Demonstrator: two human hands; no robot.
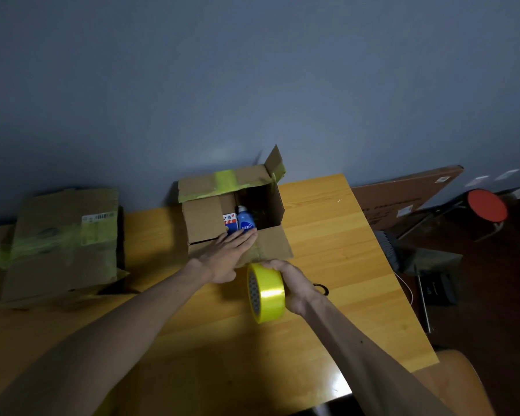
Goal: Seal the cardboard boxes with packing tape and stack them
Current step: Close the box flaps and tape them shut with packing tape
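An open cardboard box [204, 220] stands at the back of the wooden table [342, 253], its flaps up and old yellow tape on the far flap. Inside it I see a blue bottle [246, 222] and a small white and blue carton [230, 223]. My left hand [228, 253] lies flat with straight fingers on the box's near flap. My right hand [291, 283] grips a roll of yellow packing tape [266, 292] just in front of the box. A taped, closed cardboard box [66, 244] sits at the left of the table.
A grey wall rises right behind the table. To the right of the table, a large flat brown carton [403, 196] leans on the wall beside a red-seated stool [487, 205]. A dark object [321, 288] lies on the table by my right wrist.
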